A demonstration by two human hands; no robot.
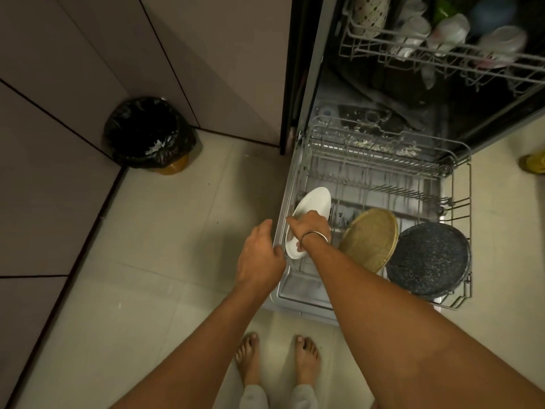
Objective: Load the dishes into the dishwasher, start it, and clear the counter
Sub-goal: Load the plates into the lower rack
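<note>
Fingers (292,221) of right hand (312,228) grip white plate (313,201).

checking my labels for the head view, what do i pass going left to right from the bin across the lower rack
black-bagged bin → left hand → white plate → woven round tray → dark speckled round pan

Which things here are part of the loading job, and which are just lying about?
Job: white plate, gripped by the right hand; left hand at the rim of the lower rack; woven plate and dark plate standing in that rack; upper rack with cups.
Lying about: bin in the corner; yellow thing on the floor at the right edge.
</note>
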